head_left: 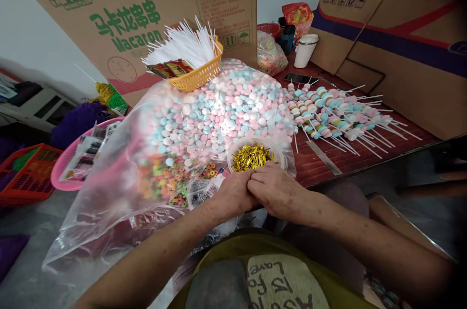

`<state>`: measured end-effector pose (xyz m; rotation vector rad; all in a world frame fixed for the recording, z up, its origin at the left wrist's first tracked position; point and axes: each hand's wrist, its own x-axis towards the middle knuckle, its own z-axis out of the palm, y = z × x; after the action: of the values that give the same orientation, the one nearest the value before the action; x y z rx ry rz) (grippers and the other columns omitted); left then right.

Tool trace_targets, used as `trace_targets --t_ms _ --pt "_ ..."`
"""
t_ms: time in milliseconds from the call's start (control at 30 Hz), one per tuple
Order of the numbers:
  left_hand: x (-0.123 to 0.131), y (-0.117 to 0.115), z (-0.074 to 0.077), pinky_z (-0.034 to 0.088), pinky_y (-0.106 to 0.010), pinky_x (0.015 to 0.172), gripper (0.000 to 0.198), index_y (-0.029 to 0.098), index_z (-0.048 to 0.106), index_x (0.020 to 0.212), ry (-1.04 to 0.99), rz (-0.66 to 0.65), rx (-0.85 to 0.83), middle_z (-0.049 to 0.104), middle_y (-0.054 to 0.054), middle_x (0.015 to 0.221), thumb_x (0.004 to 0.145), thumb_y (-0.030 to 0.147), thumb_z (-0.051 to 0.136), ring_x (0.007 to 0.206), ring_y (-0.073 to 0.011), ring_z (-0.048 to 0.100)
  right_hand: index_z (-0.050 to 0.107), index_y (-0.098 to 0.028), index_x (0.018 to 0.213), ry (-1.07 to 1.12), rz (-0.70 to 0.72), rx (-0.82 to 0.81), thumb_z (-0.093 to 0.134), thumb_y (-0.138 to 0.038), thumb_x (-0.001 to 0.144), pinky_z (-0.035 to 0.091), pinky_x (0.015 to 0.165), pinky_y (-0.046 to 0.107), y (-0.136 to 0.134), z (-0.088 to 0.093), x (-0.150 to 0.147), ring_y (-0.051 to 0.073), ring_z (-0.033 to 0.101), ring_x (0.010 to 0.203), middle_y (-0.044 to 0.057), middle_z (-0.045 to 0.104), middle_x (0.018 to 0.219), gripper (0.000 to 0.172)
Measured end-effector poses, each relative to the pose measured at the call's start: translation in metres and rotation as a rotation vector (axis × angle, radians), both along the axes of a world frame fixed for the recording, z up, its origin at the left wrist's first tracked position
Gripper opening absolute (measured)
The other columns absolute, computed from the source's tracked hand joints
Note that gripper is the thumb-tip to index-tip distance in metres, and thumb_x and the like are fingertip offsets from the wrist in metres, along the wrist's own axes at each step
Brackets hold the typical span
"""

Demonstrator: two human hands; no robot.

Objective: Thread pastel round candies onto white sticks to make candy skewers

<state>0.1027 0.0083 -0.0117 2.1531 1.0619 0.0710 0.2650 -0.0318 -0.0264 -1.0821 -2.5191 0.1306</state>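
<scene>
My left hand (236,189) and my right hand (274,187) meet just in front of a round white tub (280,154) filled with gold twist ties (251,155). Both sets of fingers are curled and pressed together, and whatever lies between them is hidden. Behind the tub spreads a large clear plastic bag of pink, blue and white candies (219,114). Colourful ring-shaped candies (166,177) lie at its near left part. To the right is a pile of skewered candies (332,109) on white sticks.
A yellow basket (197,75) of white sticks rests on the candy bag. Large cardboard boxes (175,2) stand behind. A white cup (305,51) and a phone (301,78) are on the dark red table (314,168). At the left is a pink basket (65,177) with packets.
</scene>
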Motion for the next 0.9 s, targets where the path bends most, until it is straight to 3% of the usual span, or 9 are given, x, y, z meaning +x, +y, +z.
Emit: trace_targets --t_ms 100,133,267,367,433,600,733,833,900 --pt "-0.020 0.010 0.015 0.048 -0.027 0.072 0.081 0.023 0.040 0.137 -0.283 -0.073 -0.227 0.067 -0.006 0.110 0.065 0.031 0.076 0.094 -0.0216 0.062 0.057 -0.015 0.072 0.092 -0.009 0.021 0.048 -0.017 0.087 0.026 0.065 0.030 0.003 0.002 0.005 0.016 0.047 0.069 0.004 0.059 0.069 0.018" --pt "-0.031 0.015 0.022 0.048 -0.026 0.072 0.084 0.024 0.038 0.139 -0.304 -0.078 -0.278 0.063 -0.007 0.117 0.065 0.033 0.077 0.098 -0.0222 0.061 0.056 -0.015 0.072 0.123 -0.007 0.028 0.044 -0.018 0.091 0.027 0.065 0.030 0.004 0.006 0.011 0.016 0.046 0.068 0.003 0.057 0.068 0.022" --pt "-0.063 0.020 0.029 0.046 -0.022 0.063 0.043 0.016 0.063 0.103 -0.222 -0.137 -0.473 0.068 -0.005 0.094 0.070 0.040 0.074 0.083 -0.0190 0.063 0.052 -0.016 0.072 0.170 0.022 0.056 0.037 -0.021 0.096 0.027 0.066 0.028 0.005 0.026 0.029 0.015 0.043 0.068 0.002 0.053 0.067 0.029" --pt "-0.060 0.008 0.012 0.037 -0.017 0.043 0.037 0.016 0.057 0.094 -0.274 -0.091 -0.794 0.057 0.003 0.060 0.079 0.050 0.062 0.050 -0.0102 0.055 0.051 -0.016 0.071 0.113 0.050 0.038 0.038 -0.020 0.095 0.026 0.065 0.028 0.005 0.032 0.024 0.015 0.042 0.067 0.002 0.052 0.066 0.028" --pt "-0.053 -0.003 0.003 0.030 -0.015 0.035 0.041 0.018 0.053 0.094 -0.294 -0.034 -0.871 0.051 0.007 0.052 0.076 0.053 0.063 0.040 -0.0079 0.047 0.052 -0.016 0.070 0.058 0.088 -0.004 0.038 -0.019 0.094 0.026 0.064 0.029 0.007 0.032 0.016 0.015 0.042 0.066 0.002 0.052 0.066 0.028" --pt "-0.042 -0.015 0.003 0.022 -0.016 0.032 0.040 0.018 0.051 0.074 -0.256 0.068 -0.831 0.047 0.006 0.045 0.078 0.057 0.058 0.032 -0.0056 0.036 0.056 -0.016 0.071 0.101 0.128 -0.169 0.036 -0.024 0.094 0.032 0.066 0.028 0.017 0.029 0.005 0.016 0.047 0.068 0.004 0.056 0.068 0.032" --pt "-0.039 -0.012 0.003 0.035 -0.018 0.042 0.042 0.017 0.050 0.070 -0.321 0.234 -0.546 0.048 0.004 0.053 0.086 0.055 0.045 0.043 -0.0079 0.045 0.061 -0.016 0.097 0.535 -0.227 -0.423 0.045 -0.042 0.091 0.040 0.061 0.024 0.014 0.017 0.006 0.013 0.050 0.067 0.004 0.060 0.085 0.031" --pt "-0.037 -0.006 -0.001 0.041 -0.022 0.053 0.032 0.016 0.053 0.074 -0.274 0.152 -0.226 0.054 0.001 0.063 0.087 0.044 0.045 0.056 -0.0115 0.049 0.062 -0.016 0.094 0.692 -0.266 -0.675 0.054 -0.044 0.085 0.039 0.053 0.021 0.004 0.003 -0.008 0.011 0.050 0.061 0.000 0.058 0.073 0.030" --pt "-0.035 -0.002 0.000 0.042 -0.023 0.061 0.024 0.016 0.058 0.079 -0.250 0.019 -0.104 0.058 0.000 0.070 0.086 0.037 0.048 0.065 -0.0136 0.051 0.063 -0.016 0.084 0.693 -0.210 -0.662 0.052 -0.037 0.086 0.039 0.056 0.022 -0.001 -0.003 -0.022 0.012 0.051 0.062 0.000 0.059 0.068 0.025"
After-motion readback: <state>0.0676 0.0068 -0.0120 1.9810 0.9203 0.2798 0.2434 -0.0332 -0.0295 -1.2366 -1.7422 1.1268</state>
